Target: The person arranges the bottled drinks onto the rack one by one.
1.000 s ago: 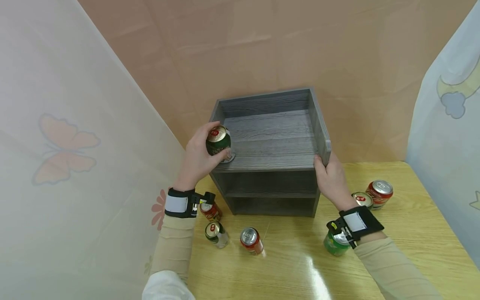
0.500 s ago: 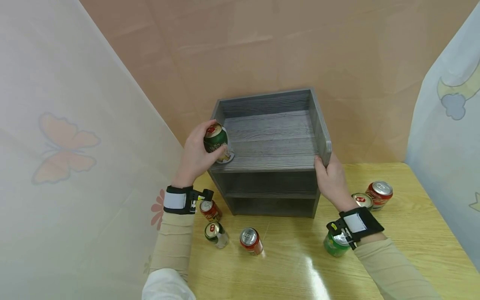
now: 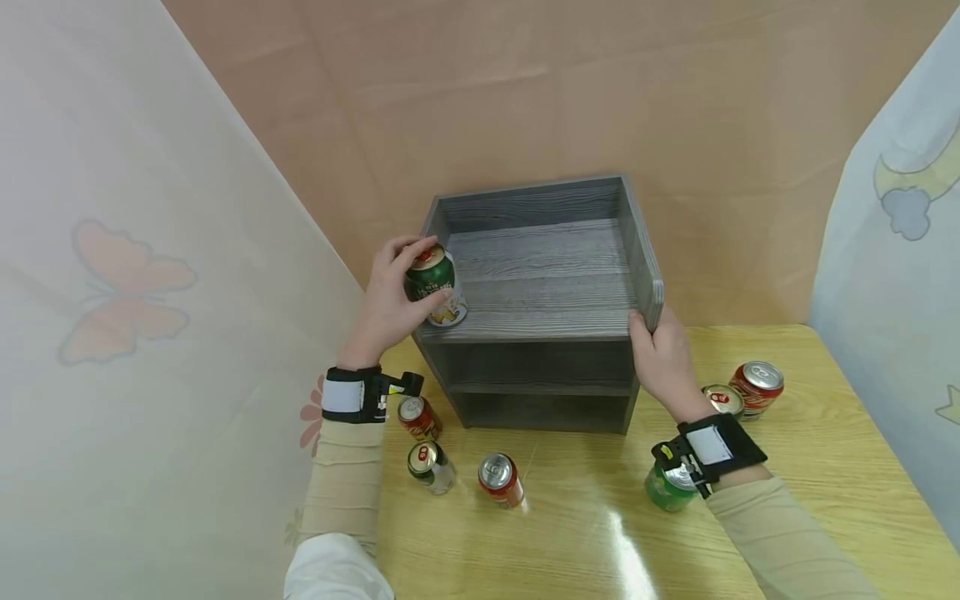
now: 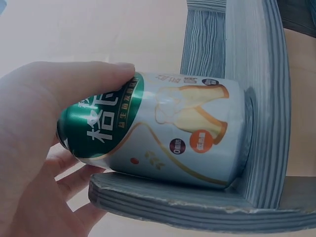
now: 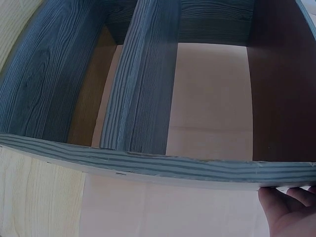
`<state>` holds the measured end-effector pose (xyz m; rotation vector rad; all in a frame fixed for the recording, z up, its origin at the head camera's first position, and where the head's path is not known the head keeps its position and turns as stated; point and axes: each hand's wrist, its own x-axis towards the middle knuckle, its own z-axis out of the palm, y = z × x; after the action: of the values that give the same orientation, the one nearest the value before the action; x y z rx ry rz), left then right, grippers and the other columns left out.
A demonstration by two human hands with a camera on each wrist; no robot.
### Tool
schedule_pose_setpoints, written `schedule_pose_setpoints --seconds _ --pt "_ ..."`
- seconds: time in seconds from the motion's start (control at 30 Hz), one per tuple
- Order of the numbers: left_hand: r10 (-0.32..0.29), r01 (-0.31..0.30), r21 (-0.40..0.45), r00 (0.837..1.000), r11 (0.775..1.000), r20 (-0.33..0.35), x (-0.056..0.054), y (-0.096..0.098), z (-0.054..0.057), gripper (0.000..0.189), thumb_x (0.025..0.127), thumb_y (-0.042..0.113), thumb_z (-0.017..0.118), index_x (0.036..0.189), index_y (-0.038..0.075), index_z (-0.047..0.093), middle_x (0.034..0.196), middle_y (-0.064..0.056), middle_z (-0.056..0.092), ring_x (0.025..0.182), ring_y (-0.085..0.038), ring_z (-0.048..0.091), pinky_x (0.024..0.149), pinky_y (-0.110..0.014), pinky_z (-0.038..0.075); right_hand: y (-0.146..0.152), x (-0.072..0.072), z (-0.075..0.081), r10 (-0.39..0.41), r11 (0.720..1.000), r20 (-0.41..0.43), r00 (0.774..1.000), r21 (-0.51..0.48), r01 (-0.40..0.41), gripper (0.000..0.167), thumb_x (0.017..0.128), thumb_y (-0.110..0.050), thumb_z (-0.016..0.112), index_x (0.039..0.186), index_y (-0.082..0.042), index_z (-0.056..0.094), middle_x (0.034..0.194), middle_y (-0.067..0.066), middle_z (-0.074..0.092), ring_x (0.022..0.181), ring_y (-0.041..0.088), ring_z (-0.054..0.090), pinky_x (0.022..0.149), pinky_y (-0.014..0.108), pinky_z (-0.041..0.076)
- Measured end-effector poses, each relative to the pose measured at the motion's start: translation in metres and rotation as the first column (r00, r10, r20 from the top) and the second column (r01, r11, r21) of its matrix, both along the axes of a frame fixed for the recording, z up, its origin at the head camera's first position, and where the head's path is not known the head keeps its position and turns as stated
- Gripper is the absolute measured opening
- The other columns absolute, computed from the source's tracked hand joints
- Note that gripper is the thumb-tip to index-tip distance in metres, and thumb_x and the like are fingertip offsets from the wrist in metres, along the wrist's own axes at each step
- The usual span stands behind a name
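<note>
At the left front corner of the grey wooden shelf's (image 3: 540,250) top level stands a green-and-white drink can (image 3: 447,312). My left hand (image 3: 390,296) holds this can by its green upper part, thumb across the near side and fingers round the far side. In the left wrist view the base of the can (image 4: 187,133) meets the top board, and its side lies close along the left side panel (image 4: 197,205). My right hand (image 3: 662,362) grips the front edge of the right side panel; in the right wrist view its fingers (image 5: 281,202) touch the panel from outside.
Left of and before the shelf stand a red can (image 3: 420,419), a green-and-white can (image 3: 432,468) and another red can (image 3: 501,481). A green can (image 3: 670,489) sits under my right wrist. Farther right are a red can (image 3: 757,389) and a gold-topped can (image 3: 723,401).
The can in my left hand has shifted slightly left, and more of its label shows. My left index finger now reaches over its lid. The right hand keeps its place on the shelf.
</note>
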<state>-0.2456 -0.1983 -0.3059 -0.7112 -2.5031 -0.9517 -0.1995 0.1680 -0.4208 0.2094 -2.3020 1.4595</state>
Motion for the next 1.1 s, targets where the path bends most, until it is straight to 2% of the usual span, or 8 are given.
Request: schedule_pose_setpoints --seconds 0.2,0.4,0.53,0.63,0.8,0.97,1.1 --pt "-0.005 0.005 -0.001 1.0 1.0 -0.014 0.0 -0.001 -0.001 0.067 0.088 0.015 0.081 0.149 0.014 0.052 0.144 -0.012 0.041 0.133 -0.03 0.036 0.098 -0.049 0.046 0.0 0.001 0.001 0.0 1.0 0.011 1.0 0.006 0.0 0.05 0.109 -0.024 0.042 0.149 0.006 0.038 0.146 0.031 0.045 0.134 0.048 0.042 0.103 0.067 0.034" --pt "-0.014 0.013 0.017 1.0 1.0 0.015 0.004 0.0 -0.002 0.077 0.09 0.014 0.08 0.156 0.015 0.04 0.148 -0.012 0.042 0.131 -0.029 0.045 0.099 -0.048 0.048 0.0 0.0 0.001 0.007 1.0 0.009 1.0 0.002 -0.007 0.051 0.109 -0.024 0.042 0.15 0.005 0.036 0.147 0.031 0.044 0.135 0.048 0.041 0.104 0.067 0.033" --pt "0.009 -0.01 0.015 1.0 1.0 0.011 0.006 0.001 -0.003 0.082 0.091 0.014 0.079 0.159 0.014 0.035 0.152 -0.012 0.042 0.134 -0.029 0.044 0.102 -0.049 0.045 0.0 0.0 0.002 0.009 1.0 0.002 1.0 -0.002 -0.009 0.052 0.109 -0.024 0.042 0.151 0.005 0.035 0.148 0.031 0.043 0.136 0.048 0.04 0.105 0.066 0.032" --pt "0.039 -0.039 -0.003 0.999 0.999 -0.024 0.007 0.002 -0.004 0.085 0.09 0.017 0.079 0.16 0.011 0.031 0.154 -0.013 0.04 0.139 -0.03 0.039 0.107 -0.051 0.04 0.001 0.001 0.003 0.013 1.0 0.004 1.0 -0.008 -0.013 0.052 0.109 -0.024 0.042 0.151 0.006 0.035 0.148 0.031 0.043 0.136 0.048 0.04 0.106 0.066 0.032" --pt "0.061 -0.065 -0.024 0.99 0.998 -0.127 0.008 0.004 -0.006 0.087 0.089 0.021 0.081 0.159 0.007 0.031 0.155 -0.016 0.04 0.142 -0.033 0.034 0.112 -0.052 0.032 0.002 0.0 0.002 0.01 1.0 0.025 1.0 -0.001 -0.01 0.052 0.11 -0.026 0.04 0.15 0.007 0.034 0.147 0.032 0.043 0.136 0.048 0.04 0.105 0.066 0.032" --pt "0.05 -0.047 0.019 0.977 0.999 -0.208 0.012 0.007 -0.004 0.079 0.089 0.021 0.081 0.155 0.005 0.04 0.154 -0.016 0.04 0.142 -0.031 0.033 0.111 -0.054 0.031 0.003 0.001 0.001 0.006 1.0 0.028 1.0 0.003 -0.006 0.052 0.11 -0.027 0.04 0.149 0.007 0.035 0.146 0.032 0.043 0.136 0.049 0.04 0.105 0.067 0.033" --pt "0.035 -0.021 0.051 0.957 0.998 -0.29 0.02 0.011 0.002 0.069 0.091 0.018 0.079 0.151 0.004 0.047 0.152 -0.017 0.042 0.141 -0.03 0.034 0.111 -0.053 0.031 0.002 0.001 0.001 0.002 1.0 0.018 1.0 0.002 -0.002 0.051 0.109 -0.026 0.04 0.148 0.008 0.037 0.145 0.033 0.044 0.135 0.049 0.041 0.104 0.067 0.033"
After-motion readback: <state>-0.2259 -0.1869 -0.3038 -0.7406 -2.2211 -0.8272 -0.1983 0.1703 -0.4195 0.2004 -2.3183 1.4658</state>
